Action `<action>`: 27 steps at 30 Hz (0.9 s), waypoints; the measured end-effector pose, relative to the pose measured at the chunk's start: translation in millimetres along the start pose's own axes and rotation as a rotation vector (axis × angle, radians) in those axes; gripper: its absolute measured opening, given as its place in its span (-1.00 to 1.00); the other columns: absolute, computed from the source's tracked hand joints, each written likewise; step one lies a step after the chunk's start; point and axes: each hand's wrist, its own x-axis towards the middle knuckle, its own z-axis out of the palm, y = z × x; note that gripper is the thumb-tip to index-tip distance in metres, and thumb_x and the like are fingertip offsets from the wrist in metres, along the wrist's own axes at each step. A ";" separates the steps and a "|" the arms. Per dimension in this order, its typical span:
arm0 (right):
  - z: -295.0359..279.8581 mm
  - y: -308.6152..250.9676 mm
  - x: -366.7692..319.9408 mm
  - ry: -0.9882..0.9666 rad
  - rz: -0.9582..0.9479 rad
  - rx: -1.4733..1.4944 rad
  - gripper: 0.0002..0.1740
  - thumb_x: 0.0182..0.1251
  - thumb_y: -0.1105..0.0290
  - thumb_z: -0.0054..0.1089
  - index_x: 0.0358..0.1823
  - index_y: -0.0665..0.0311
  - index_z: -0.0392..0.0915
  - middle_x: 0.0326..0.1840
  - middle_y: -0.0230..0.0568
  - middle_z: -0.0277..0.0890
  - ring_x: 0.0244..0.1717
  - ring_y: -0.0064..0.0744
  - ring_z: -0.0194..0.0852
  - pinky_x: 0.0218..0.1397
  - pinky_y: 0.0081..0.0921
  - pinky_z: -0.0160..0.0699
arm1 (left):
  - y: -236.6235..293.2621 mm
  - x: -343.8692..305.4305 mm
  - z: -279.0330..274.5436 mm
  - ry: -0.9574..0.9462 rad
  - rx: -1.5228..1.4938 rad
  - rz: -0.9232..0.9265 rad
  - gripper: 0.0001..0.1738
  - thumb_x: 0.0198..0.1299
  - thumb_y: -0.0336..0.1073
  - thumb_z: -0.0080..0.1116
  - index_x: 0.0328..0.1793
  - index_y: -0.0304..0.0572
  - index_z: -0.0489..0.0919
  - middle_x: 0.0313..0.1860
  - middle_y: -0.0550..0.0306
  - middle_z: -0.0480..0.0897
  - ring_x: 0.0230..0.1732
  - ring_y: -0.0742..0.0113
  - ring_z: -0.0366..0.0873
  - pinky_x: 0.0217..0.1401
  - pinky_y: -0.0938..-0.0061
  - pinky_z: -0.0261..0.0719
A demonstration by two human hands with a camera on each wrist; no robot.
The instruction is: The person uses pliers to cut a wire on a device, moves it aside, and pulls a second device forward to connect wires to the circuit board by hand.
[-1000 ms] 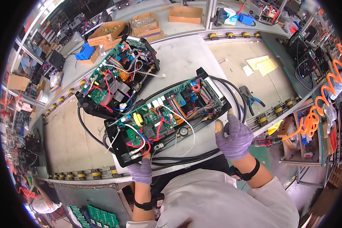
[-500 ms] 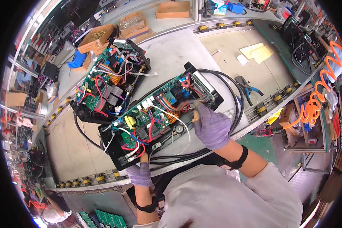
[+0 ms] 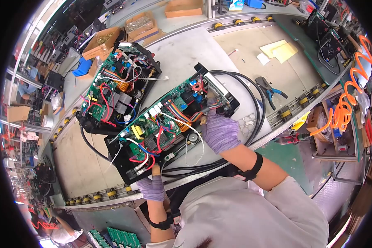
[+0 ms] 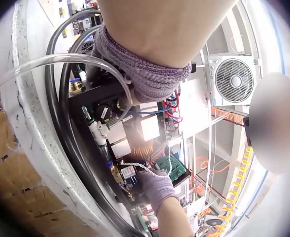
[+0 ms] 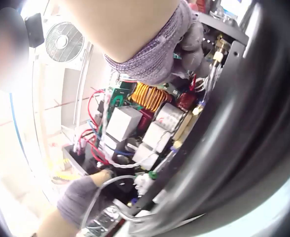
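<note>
An open black chassis with a green circuit board and coloured wires lies slanted on the bench. The left hand, in a purple glove, holds its lower left end, thumb over the edge. At the other end the gloved right hand reaches inside beside the ribbon wires; its fingertips are hidden among the parts. In the left wrist view the right hand is in the chassis near a twisted white wire. The right wrist view shows the left hand at the far end.
A second open unit stands behind on the left. Black cable loops round the right side, with pliers beyond it. Yellow paper, cardboard boxes and a roller rail surround the work area.
The right hand has moved left from the chassis's right corner and in over its wires. The left hand stays at the lower left end. The head view has shifted a little.
</note>
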 end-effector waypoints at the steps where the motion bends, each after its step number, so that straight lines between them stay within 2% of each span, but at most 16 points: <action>1: 3.0 3.2 0.5 0.019 -0.002 0.019 -0.45 0.27 0.20 0.12 0.21 0.35 0.30 -0.58 -0.10 0.55 -0.58 -0.08 0.58 -0.52 -0.11 0.49 | 3.5 0.2 0.1 -0.001 0.015 0.011 -0.41 0.16 -0.47 0.33 0.34 -0.29 0.41 0.16 0.07 0.55 0.10 0.33 0.48 0.27 0.40 0.42; 4: 4.2 11.3 3.5 0.055 0.001 0.056 -0.52 0.29 0.17 0.12 0.12 0.32 0.36 -0.61 -0.11 0.54 -0.58 -0.06 0.57 -0.52 -0.10 0.49 | 9.3 1.1 -0.1 -0.003 0.042 0.025 -0.41 0.15 -0.48 0.34 0.32 -0.29 0.42 0.13 0.07 0.56 0.08 0.33 0.50 0.25 0.40 0.44; 9: -9.2 12.7 3.7 0.026 -0.025 0.069 -0.63 0.28 0.14 0.14 -0.05 0.26 0.46 -0.62 -0.11 0.53 -0.56 -0.04 0.58 -0.50 -0.12 0.51 | -10.6 -0.4 -4.4 -0.016 0.003 0.003 -0.40 0.14 -0.51 0.34 0.33 -0.30 0.41 0.12 0.06 0.57 0.06 0.32 0.52 0.22 0.40 0.49; 12: -28.7 13.9 5.6 -0.072 -0.025 0.106 -0.70 0.28 0.12 0.15 -0.16 0.19 0.54 -0.59 -0.10 0.55 -0.52 -0.05 0.60 -0.48 -0.11 0.51 | -12.2 0.5 -4.4 -0.025 0.037 -0.009 -0.38 0.13 -0.53 0.34 0.34 -0.29 0.40 0.13 0.04 0.56 0.05 0.32 0.53 0.21 0.39 0.52; 15: -31.2 18.1 3.1 -0.116 -0.103 0.059 -0.74 0.30 0.11 0.14 -0.26 0.15 0.58 -0.52 -0.09 0.58 -0.49 -0.04 0.61 -0.45 -0.11 0.51 | -5.0 0.8 -1.5 0.009 0.033 0.083 -0.36 0.13 -0.51 0.35 0.35 -0.29 0.39 0.15 0.03 0.56 0.06 0.33 0.53 0.22 0.39 0.51; 18: -31.4 20.7 -22.7 -0.232 -0.090 0.109 -0.75 0.30 0.12 0.15 -0.29 0.13 0.60 -0.48 -0.09 0.58 -0.46 -0.01 0.62 -0.43 -0.11 0.50 | 3.4 2.5 -2.4 -0.024 0.018 0.090 -0.36 0.13 -0.50 0.36 0.36 -0.29 0.38 0.16 0.04 0.55 0.08 0.32 0.52 0.24 0.38 0.50; 19: -22.5 24.0 -31.7 -0.206 -0.043 0.087 -0.80 0.23 0.17 0.21 -0.30 0.13 0.59 -0.47 -0.09 0.57 -0.48 -0.01 0.60 -0.44 -0.14 0.47 | 4.9 1.6 -0.1 0.005 -0.061 0.033 -0.38 0.13 -0.48 0.37 0.33 -0.30 0.41 0.15 0.05 0.56 0.09 0.33 0.51 0.25 0.39 0.47; 22: -19.0 43.0 -51.9 -0.179 -0.325 0.118 -0.81 0.15 0.21 0.29 -0.34 0.13 0.57 -0.50 -0.14 0.56 -0.53 -0.07 0.56 -0.47 -0.18 0.43 | 8.0 1.2 -4.5 -0.026 0.077 0.038 -0.41 0.12 -0.48 0.37 0.30 -0.29 0.45 0.13 0.06 0.57 0.07 0.33 0.52 0.24 0.39 0.45; 23: -21.8 50.8 -55.4 -0.111 -0.506 0.213 -0.85 0.14 0.26 0.28 -0.36 0.12 0.54 -0.54 -0.24 0.53 -0.61 -0.16 0.48 -0.51 -0.27 0.39 | 11.5 2.5 -5.6 -0.034 0.117 0.040 -0.42 0.08 -0.48 0.40 0.26 -0.27 0.48 0.10 0.08 0.58 0.03 0.34 0.53 0.22 0.40 0.44; 26: -47.2 66.4 -55.3 0.039 -0.679 0.397 -0.81 0.16 0.24 0.28 -0.24 0.09 0.56 -0.54 -0.32 0.53 -0.62 -0.22 0.49 -0.53 -0.29 0.42 | 3.6 3.6 -7.6 -0.052 0.027 0.016 -0.40 0.05 -0.49 0.43 0.25 -0.26 0.48 0.09 0.10 0.59 0.02 0.34 0.54 0.22 0.40 0.44; 27: -48.5 74.9 -54.1 0.103 -0.622 0.590 -0.78 0.13 0.33 0.27 -0.16 0.11 0.59 -0.51 -0.35 0.54 -0.60 -0.24 0.49 -0.51 -0.34 0.45 | 5.2 3.6 -7.3 -0.052 0.008 -0.002 -0.38 0.03 -0.50 0.44 0.26 -0.26 0.47 0.09 0.11 0.60 0.02 0.35 0.53 0.23 0.42 0.44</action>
